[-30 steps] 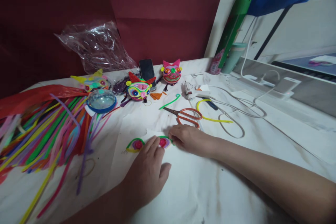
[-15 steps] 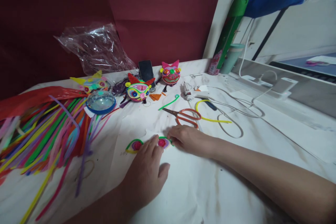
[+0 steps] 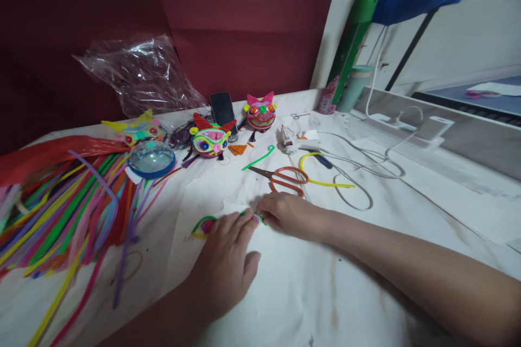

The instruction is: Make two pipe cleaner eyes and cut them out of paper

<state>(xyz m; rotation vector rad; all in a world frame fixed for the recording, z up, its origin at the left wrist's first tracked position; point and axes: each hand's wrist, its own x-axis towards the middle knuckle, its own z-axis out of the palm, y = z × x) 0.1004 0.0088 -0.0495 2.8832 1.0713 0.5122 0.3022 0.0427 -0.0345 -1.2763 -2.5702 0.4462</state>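
At lower centre of frame, on paper (image 3: 183, 252): left-hand eye (image 3: 202, 226) and right-hand eye (image 3: 256, 219), partly covered | left hand (image 3: 223, 263): flat over both, grip unclosed | right hand (image 3: 290, 216): bunched at right-hand eye's outer tip, cannot tell if pinching | risk: skewed shape, from sideways drag or uneven pressing
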